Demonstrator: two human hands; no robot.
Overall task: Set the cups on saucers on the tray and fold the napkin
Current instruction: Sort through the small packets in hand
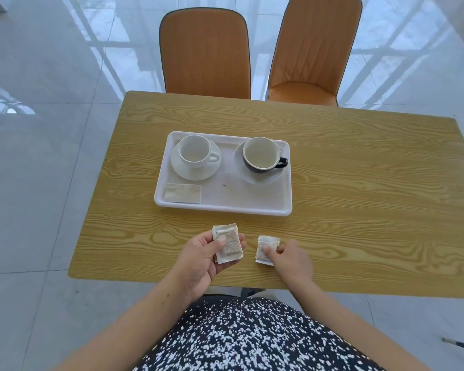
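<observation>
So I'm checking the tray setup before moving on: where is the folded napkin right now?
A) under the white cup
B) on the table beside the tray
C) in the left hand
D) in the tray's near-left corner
D: the folded napkin lies flat inside the white tray, at its near-left corner, in front of the white cup.

2 cups (194,151) upright on saucers (196,171) in white tray (223,204); folded napkin (182,193) flat at tray's near-left corner.
</observation>
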